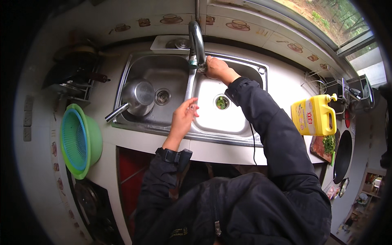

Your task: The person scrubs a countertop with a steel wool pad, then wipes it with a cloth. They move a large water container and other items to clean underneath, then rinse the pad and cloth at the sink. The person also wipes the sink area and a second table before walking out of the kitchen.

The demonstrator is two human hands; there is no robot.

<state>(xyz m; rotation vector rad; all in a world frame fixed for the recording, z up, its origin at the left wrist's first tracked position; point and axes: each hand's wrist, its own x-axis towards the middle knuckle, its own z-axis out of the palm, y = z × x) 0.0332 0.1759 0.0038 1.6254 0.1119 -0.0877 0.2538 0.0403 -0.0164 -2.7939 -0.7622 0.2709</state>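
Observation:
My right hand [216,68] reaches over the right basin [211,122], its fingers curled against the lower part of the chrome gooseneck faucet [197,39]. The exact finger contact is partly hidden by the hand. My left hand [183,116] hovers above the front of the sink near the divider [190,82], empty, fingers spread and slightly blurred. Green leafy scraps [221,103] sit in the right basin's drain. In the left basin [162,75], a steel pot [139,96] lies upside down beside the drain strainer [163,96], with its handle [117,112] over the rim.
Left of the sink stands a green basin [95,144] with a blue colander [73,139] inside. On the right are a yellow jug [314,114], a cutting board [317,148] with chopped greens [329,144], and a wire rack [318,79]. Behind the sink is a white tray [160,44].

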